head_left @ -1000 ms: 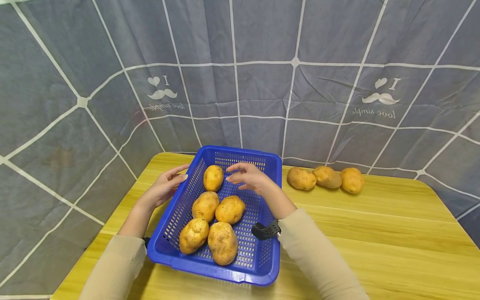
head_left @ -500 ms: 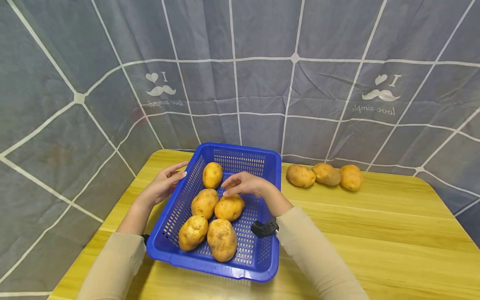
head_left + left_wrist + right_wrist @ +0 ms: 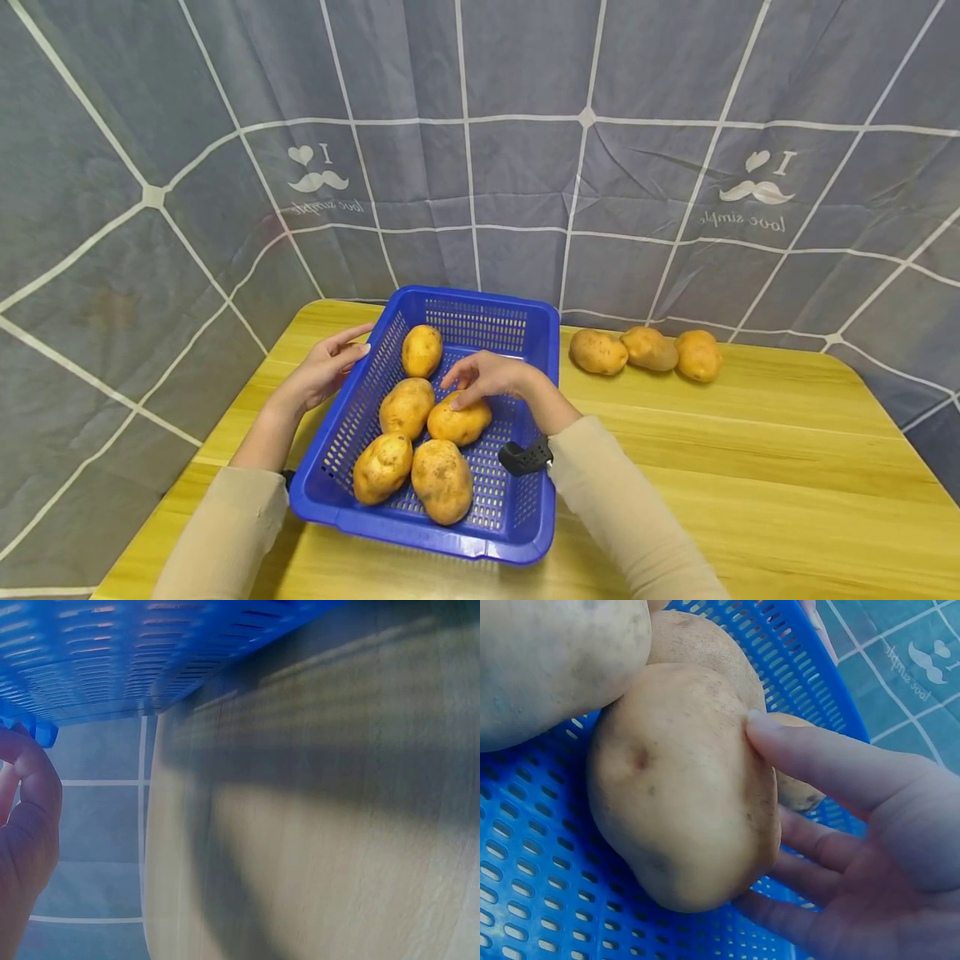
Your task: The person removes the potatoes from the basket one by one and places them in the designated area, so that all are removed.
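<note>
A blue perforated plastic basket [image 3: 497, 554] holds several yellow potatoes. My right hand [image 3: 491, 375] is down inside it at the middle-right potato [image 3: 459, 425]. In the right wrist view the thumb presses one side of that potato [image 3: 682, 795], and the fingers [image 3: 802, 874] reach round its far side. Outside the basket, my left hand [image 3: 324, 371] is at the left rim, its thumb tip against the edge. The left wrist view shows part of this hand [image 3: 30, 810] just under the rim.
In the basket are also a back potato [image 3: 422, 352], a left potato [image 3: 407, 408] and two front potatoes [image 3: 442, 483]. Three more potatoes [image 3: 651, 348] lie in a row at the back of the wooden table [image 3: 712, 467]. A grey checked curtain [image 3: 525, 183] hangs behind.
My right hand has come down and toward me from above the basket's middle, and its thumb and fingers now hold the middle-right potato. The left hand has stayed at the rim.
</note>
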`<action>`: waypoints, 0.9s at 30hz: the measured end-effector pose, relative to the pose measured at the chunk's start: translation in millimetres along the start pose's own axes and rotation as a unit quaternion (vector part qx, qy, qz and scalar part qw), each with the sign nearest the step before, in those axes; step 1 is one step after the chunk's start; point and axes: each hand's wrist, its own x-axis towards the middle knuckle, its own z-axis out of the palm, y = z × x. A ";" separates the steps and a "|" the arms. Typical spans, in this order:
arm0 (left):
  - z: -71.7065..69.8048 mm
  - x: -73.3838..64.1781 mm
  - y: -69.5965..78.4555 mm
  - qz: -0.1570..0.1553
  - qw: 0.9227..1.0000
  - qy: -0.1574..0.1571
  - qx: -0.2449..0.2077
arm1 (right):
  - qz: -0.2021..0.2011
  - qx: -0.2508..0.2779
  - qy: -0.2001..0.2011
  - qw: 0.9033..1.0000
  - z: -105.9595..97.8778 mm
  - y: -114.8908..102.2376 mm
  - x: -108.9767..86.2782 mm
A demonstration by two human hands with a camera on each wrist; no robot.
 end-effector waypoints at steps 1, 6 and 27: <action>-0.2 0.1 0.1 0.001 1.000 0.000 -0.004 | 0.000 -0.006 -0.001 1.000 0.1 0.1 0.0; -1.5 -0.6 0.2 0.003 1.000 -0.001 -0.005 | -0.001 -0.035 -0.020 0.999 1.3 0.6 -0.3; -1.3 -0.6 -1.9 0.009 1.000 0.001 0.009 | -0.033 -0.085 -0.018 0.996 3.3 1.0 -1.9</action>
